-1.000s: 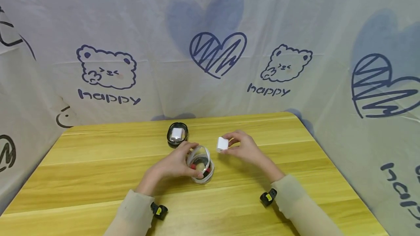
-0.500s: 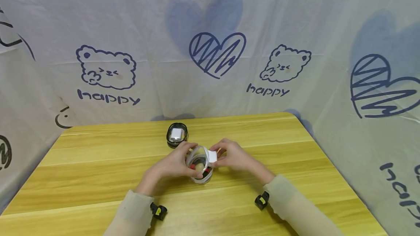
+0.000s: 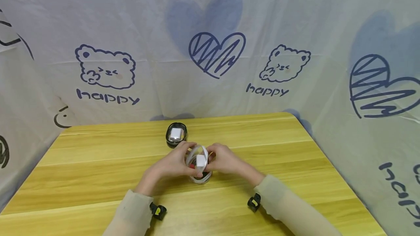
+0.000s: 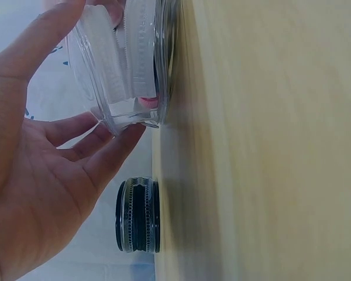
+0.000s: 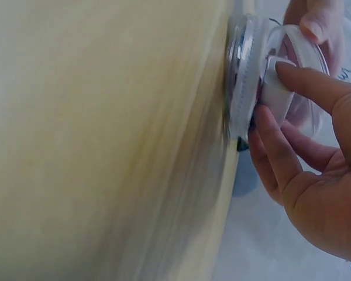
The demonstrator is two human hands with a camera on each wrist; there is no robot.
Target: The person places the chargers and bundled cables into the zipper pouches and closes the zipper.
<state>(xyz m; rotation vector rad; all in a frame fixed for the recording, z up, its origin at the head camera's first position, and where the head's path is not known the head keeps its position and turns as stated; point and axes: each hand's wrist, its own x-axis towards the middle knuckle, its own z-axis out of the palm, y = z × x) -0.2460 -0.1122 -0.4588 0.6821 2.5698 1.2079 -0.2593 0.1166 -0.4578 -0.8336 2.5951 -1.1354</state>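
A small round clear case (image 3: 201, 181) with white zip edging stands on the wooden table, its lid raised. My left hand (image 3: 175, 161) grips the raised lid, fingers at the far side and thumb at the near side. With fingertips inside the opening, my right hand (image 3: 224, 160) pinches a white block (image 5: 276, 88) that looks like a charger plug. The block is between lid and base, seen through the clear lid in the head view. Something red (image 3: 192, 166) and something dark lie in the base, partly hidden by the block and lid.
Behind my left hand stands a second clear case (image 3: 176, 143) with black edging, a white block (image 3: 175, 133) visible in it. The wooden table (image 3: 108, 177) ends at a hanging cloth (image 3: 157, 94) printed with bears and hearts.
My right hand has moved left and slightly toward me, carrying the white block from beside the white-edged case into its opening. My left hand stays on the lid.
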